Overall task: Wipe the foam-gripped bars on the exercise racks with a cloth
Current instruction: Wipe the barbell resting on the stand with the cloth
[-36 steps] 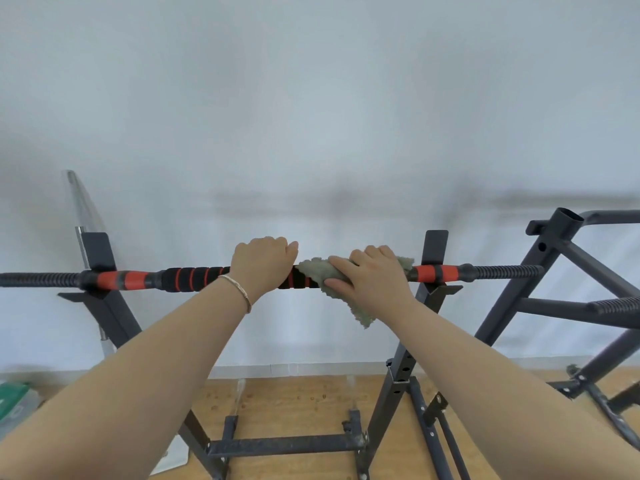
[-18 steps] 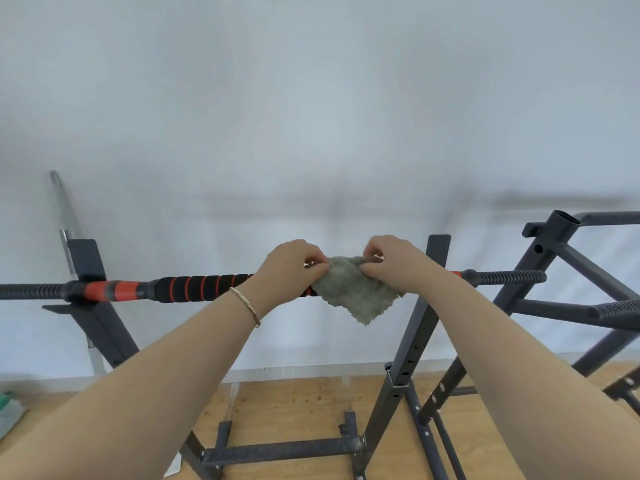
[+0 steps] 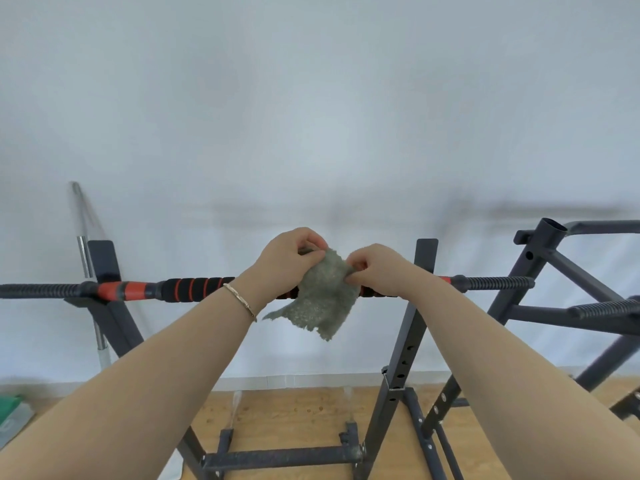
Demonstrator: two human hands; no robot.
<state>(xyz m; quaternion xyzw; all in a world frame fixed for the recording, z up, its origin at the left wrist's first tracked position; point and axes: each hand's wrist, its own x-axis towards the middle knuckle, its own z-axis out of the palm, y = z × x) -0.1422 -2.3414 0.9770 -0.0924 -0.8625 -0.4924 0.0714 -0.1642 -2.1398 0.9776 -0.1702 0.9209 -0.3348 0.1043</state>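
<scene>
Pale white wall [image 3: 311, 116] fills the upper view; light wooden floor [image 3: 294, 410] runs below it. A dark grey steel rack [image 3: 405, 341] stands against the wall on two perforated uprights joined by a floor crossbar. A second dark grey tubular rack [image 3: 540, 271] stands just beside it to the right.

A long horizontal bar with black-and-orange foam grips [image 3: 194, 289] lies across the first rack's cradles, ribbed black ends projecting past both uprights. A silver metal pole [image 3: 86, 258] leans on the wall behind the left upright.

A ragged grey-green cloth [image 3: 325, 299] hangs in front of the bar's middle and hides that section; contact with the foam cannot be confirmed. The left hand [image 3: 287, 261] and right hand [image 3: 377, 268], fingers curled, each pinch the cloth's upper edge. A thin gold bracelet [image 3: 240, 301] circles the left wrist. A green object [image 3: 10, 410] lies at the lower left edge, cut off.
</scene>
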